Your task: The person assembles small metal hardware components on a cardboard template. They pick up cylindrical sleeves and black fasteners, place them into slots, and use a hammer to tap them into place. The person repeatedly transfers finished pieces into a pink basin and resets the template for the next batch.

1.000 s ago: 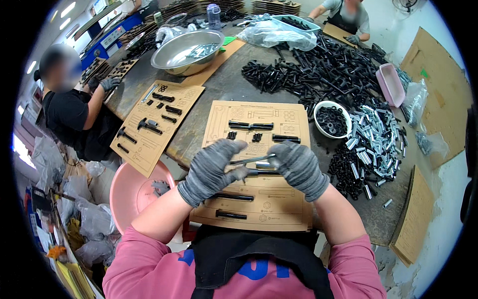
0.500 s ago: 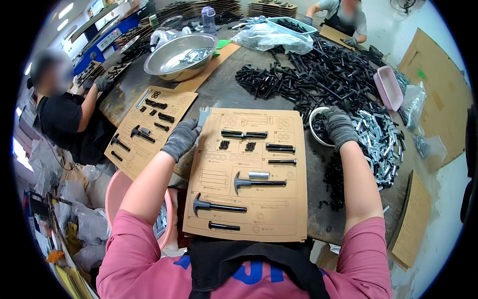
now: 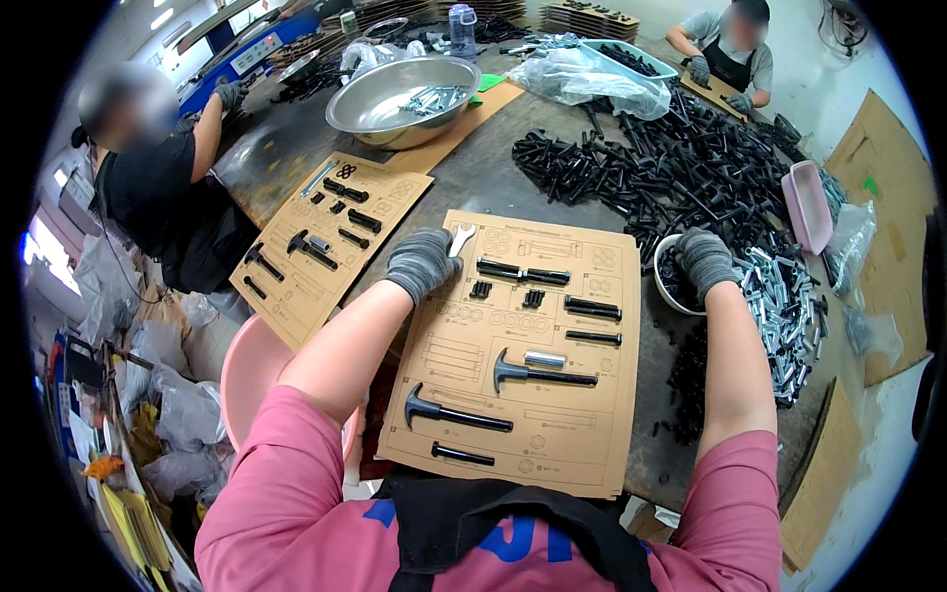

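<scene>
My left hand [image 3: 424, 263], in a grey glove, is closed on an open-end wrench [image 3: 462, 240] at the upper left corner of the brown cardboard sheet [image 3: 464, 370]. Black bolts [image 3: 523, 272], short black screws [image 3: 533, 298], a silver sleeve [image 3: 545, 359] and two T-shaped black parts [image 3: 459, 410] lie on its printed outlines. My right hand [image 3: 708, 260], gloved too, reaches over the rim of a white bowl [image 3: 663, 264] of small black pieces. Its fingertips are hidden inside the bowl.
A second filled cardboard sheet [image 3: 326, 252] lies to the left. Behind it stands a steel basin [image 3: 395, 128] of silver parts. Heaps of black parts [image 3: 641, 163] and silver sleeves [image 3: 784, 321] cover the right, beside a pink bin [image 3: 807, 209]. Two people work nearby.
My left hand has brought the wrench from beside the cardboard's upper left corner onto it. My right hand stays at the bowl. The whole view has shifted rightward across the picture.
</scene>
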Available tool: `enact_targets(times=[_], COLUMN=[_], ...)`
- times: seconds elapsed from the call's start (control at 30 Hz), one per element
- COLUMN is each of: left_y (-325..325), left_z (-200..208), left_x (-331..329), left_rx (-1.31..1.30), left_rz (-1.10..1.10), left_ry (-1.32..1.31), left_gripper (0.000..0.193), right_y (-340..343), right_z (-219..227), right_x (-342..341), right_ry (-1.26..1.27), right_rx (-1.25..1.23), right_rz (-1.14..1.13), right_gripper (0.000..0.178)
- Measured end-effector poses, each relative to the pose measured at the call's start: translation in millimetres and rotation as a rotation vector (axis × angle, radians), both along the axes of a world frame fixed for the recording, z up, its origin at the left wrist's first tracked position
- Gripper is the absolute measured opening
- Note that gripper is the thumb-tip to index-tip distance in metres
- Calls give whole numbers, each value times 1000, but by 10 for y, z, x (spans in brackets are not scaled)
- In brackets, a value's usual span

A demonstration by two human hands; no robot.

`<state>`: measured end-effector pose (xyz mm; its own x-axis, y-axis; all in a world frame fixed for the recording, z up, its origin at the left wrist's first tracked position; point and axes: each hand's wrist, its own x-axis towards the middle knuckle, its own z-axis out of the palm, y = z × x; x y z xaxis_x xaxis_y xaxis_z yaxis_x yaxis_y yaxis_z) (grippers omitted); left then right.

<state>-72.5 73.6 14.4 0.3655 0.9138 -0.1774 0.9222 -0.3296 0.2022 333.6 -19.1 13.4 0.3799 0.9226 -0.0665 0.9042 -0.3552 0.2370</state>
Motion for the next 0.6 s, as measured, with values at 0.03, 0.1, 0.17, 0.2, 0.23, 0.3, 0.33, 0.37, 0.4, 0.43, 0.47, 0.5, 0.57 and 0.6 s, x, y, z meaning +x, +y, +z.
enact_targets(times=[0.03, 0.1, 0.17, 0.2, 0.23, 0.3, 0.33, 0.37, 0.4, 0.43, 0.47, 0.5, 0.57, 0.6], left_y=[-28, -45, -64, -60, -63, -52, -41, -52, -69, -77, -95, -117, -171, -172], left_z=[27, 2, 38, 52, 46, 4, -6, 12, 44, 62, 79, 111, 198, 191], left_x=[20, 8, 46, 58, 65, 65, 71, 82, 92, 91, 92, 99, 120, 108], left_rx=[23, 82, 91, 74, 66, 50, 32, 16, 1, -15, 2, 1, 1, 9], left_rz=[-25, -27, -19, -20, 5, 62, 79, 87, 95, 103, 96, 80, 42, 44], left_ry=[65, 97, 123, 108, 82, 28, 23, 25, 26, 27, 9, 4, -6, -14], left_gripper=[29, 27, 26, 26, 26, 27, 29, 29, 29, 30, 31, 31, 31, 31], right_y=[-15, -52, -50, -40, -29, -46, -93, -134, -140, -162, -210, -244, -267, -266], right_z=[-34, 80, 147, 145, 136, 164, 186, 235, 267, 303, 333, 344, 308, 324], right_x=[33, -36, -103, -113, -119, -173, -206, -262, -282, -319, -357, -378, -414, -522], right_ry=[-8, -23, -41, -38, -35, -97, -96, -91, -73, -40, -8, 23, 190, 303], right_rx=[-17, -46, -67, -55, -41, -32, 24, 77, 76, 141, 204, 268, 417, 474], right_rz=[30, 101, 85, 47, 8, 89, 83, 77, 40, 41, 39, 37, 79, 121], right_gripper=[22, 21, 22, 22, 22, 22, 21, 20, 21, 21, 21, 21, 21, 21])
